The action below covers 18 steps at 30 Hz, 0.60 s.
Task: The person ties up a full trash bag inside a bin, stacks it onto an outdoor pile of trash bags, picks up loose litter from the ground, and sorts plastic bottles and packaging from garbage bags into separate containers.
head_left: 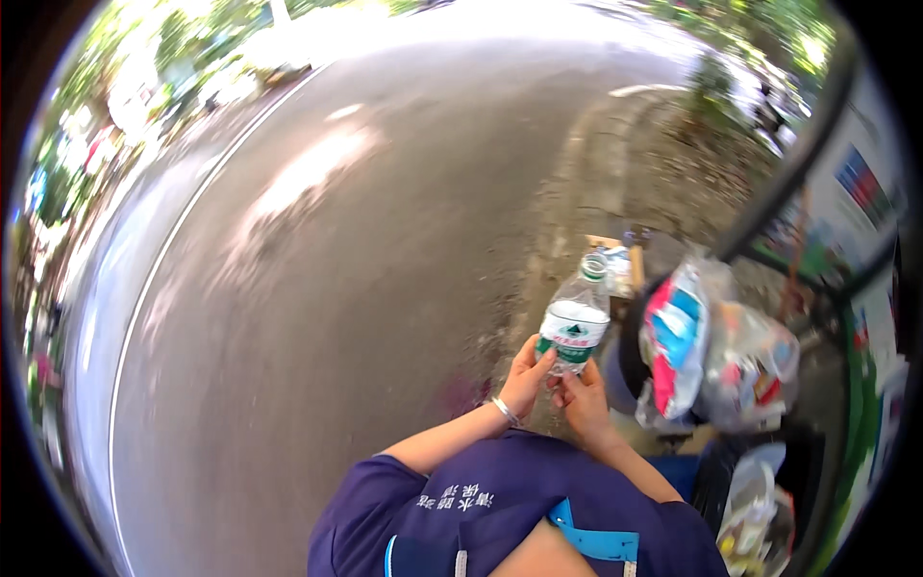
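From the left, we see grey road, then our left hand curled around the lower side of a clear bottle, thumb against it. We hold the bottle upright, slightly tilted; our right hand pinches its base, fingers bent. Beside it, further right, we have stuffed plastic bags.

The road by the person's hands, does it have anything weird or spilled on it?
Yes, a purplish patch shows on the road, just left of the left hand. It looks odd against the plain grey; I can't tell whether it's a spill.
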Available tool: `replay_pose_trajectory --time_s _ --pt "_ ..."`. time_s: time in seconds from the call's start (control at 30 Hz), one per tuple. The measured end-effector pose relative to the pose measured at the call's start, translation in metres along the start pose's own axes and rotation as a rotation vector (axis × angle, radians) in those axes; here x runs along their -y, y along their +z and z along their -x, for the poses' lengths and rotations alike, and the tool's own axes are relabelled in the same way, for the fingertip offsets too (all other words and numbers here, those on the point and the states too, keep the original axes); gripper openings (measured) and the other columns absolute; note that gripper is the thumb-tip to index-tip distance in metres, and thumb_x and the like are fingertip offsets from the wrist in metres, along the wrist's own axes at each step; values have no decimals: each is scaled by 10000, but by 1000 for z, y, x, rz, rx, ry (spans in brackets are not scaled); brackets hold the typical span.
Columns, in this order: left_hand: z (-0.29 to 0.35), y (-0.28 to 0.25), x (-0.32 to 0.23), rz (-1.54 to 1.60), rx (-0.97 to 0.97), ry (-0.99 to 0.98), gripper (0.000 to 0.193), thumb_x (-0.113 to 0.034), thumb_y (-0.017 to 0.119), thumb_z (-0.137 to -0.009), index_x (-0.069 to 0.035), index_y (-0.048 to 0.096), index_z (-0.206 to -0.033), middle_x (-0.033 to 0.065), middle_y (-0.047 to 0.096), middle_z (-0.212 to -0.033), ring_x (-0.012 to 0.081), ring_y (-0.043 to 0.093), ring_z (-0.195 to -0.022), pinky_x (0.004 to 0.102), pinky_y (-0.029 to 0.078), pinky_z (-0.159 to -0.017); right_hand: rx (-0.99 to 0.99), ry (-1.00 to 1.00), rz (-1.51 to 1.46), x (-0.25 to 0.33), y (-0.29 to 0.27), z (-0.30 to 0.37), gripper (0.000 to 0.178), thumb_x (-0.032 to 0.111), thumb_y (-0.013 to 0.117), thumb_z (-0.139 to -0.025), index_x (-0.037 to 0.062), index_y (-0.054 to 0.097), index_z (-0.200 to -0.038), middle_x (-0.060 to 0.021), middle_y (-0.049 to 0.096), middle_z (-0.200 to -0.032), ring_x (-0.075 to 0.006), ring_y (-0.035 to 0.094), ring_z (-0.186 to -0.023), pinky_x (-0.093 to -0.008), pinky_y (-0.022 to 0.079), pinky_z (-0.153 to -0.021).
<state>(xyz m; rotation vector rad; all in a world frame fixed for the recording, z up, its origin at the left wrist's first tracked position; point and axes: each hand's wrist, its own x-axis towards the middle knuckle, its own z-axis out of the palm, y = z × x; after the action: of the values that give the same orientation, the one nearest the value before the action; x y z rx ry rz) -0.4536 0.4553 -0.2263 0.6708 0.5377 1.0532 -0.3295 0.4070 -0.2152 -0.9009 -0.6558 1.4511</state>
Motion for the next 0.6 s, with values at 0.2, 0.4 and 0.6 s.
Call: replay_pose_trajectory --time_s 0.2,0.4,0.6 --pt "-23 -93 -84 -458 -170 445 354 -20 670 -861 -62 518 -1178 10 571 -1100 119 555 -1054 292 487 -896 240 183 136 -44 45 -105 311 67 663 -873 45 563 -1166 -42 637 -877 -92 561 -622 -212 410 -480" --pt "-77 -149 -144 -397 -394 503 288 44 675 -834 -23 557 -1088 41 639 -1032 128 605 -977 275 469 -890 402 412 54 -82 85 -212 315 100 693 -869 14 550 -1136 -45 593 -796 -78 512 -576 -217 399 -481" --pt "-191 -204 -173 -309 -546 466 216 22 670 -852 -45 556 -1023 42 629 -1013 124 587 -937 276 458 -870 535 472 39 -111 103 -343 359 203 703 -867 85 533 -1160 -23 590 -792 -78 508 -599 -227 398 -509"
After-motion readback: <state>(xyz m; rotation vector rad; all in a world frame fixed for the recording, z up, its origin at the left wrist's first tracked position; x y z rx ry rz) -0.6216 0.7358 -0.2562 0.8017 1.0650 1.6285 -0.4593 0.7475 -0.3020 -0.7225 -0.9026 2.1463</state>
